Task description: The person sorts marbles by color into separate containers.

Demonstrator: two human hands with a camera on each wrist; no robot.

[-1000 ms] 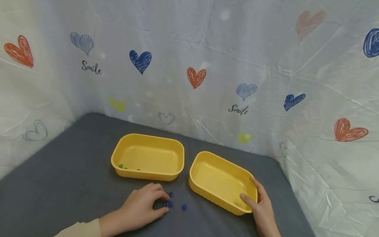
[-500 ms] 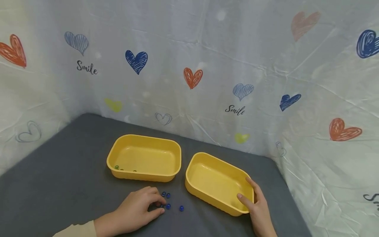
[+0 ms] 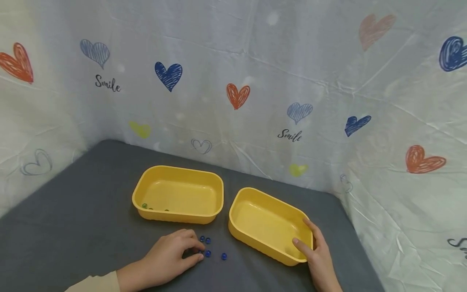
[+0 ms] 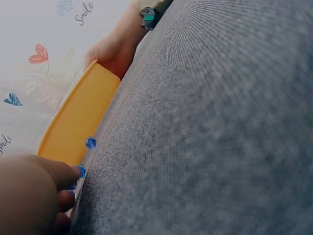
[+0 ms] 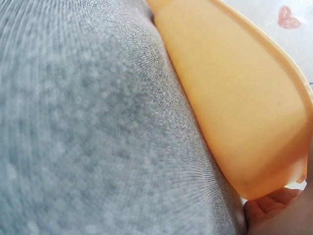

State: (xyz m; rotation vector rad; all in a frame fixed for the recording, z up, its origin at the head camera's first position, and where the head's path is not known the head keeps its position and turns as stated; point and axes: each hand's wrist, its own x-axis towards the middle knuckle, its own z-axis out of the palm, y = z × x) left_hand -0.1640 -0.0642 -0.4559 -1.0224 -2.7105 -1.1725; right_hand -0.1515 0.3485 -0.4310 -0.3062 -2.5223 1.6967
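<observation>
My left hand (image 3: 173,255) is low over the cloth, its thumb and fingertips pinching a blue marble (image 3: 200,252) that they partly hide. Just beyond the fingertips lie several more glass marbles, among them a blue marble (image 3: 208,253) close to the thumb and another one (image 3: 224,256) farther right. At the right, my right hand (image 3: 321,259) grips the end of a yellow plastic tub (image 3: 268,249), thumb over the rim. Its inside shows no marbles. In the right wrist view the tub's side wall (image 5: 234,98) fills the upper right, with curled fingers (image 5: 269,203) below its end.
A second yellow tub (image 3: 175,215) stands behind the left hand, with a few green marbles (image 3: 144,206) in its near left corner. Dark grey cloth (image 3: 84,211) covers the table. A white curtain (image 3: 233,134) printed with hearts hangs behind and at the sides.
The left thumb and fingertips have drawn in around one marble, uncovering another behind them. The view has shifted slightly. The right hand and both tubs stay in place.
</observation>
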